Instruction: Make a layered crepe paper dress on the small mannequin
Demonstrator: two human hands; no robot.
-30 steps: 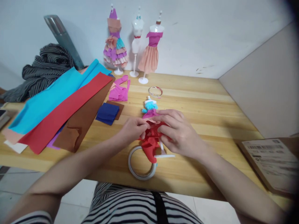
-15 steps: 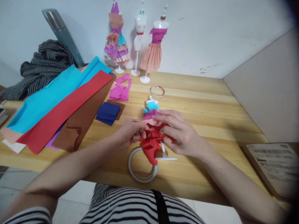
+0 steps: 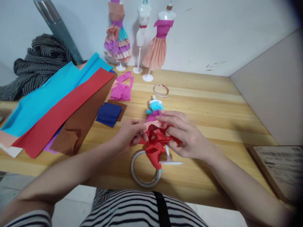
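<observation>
A striped shirt fills the bottom edge of the frame, and just beyond it a white ring of tape lies flat on the wooden table. At the lower centre, partly over that ring, is a small dress form with its head end pointing up the frame and its white base seen edge-on, dressed in turquoise, magenta and ruffled red paper. The left hand pinches the left end of a peach strip across its waist; the right hand grasps the form from the right, fingertips on the magenta and peach (the thumb's exact contact is hard to tell). A cardboard box sits at the lower right. Left of centre are folded navy pieces, and long coloured sheets slant across the left. Farther up lie a thin ring and magenta scraps. At the top centre stand three larger dress forms, with a striped cloth bundle and a bottle at the upper left.
</observation>
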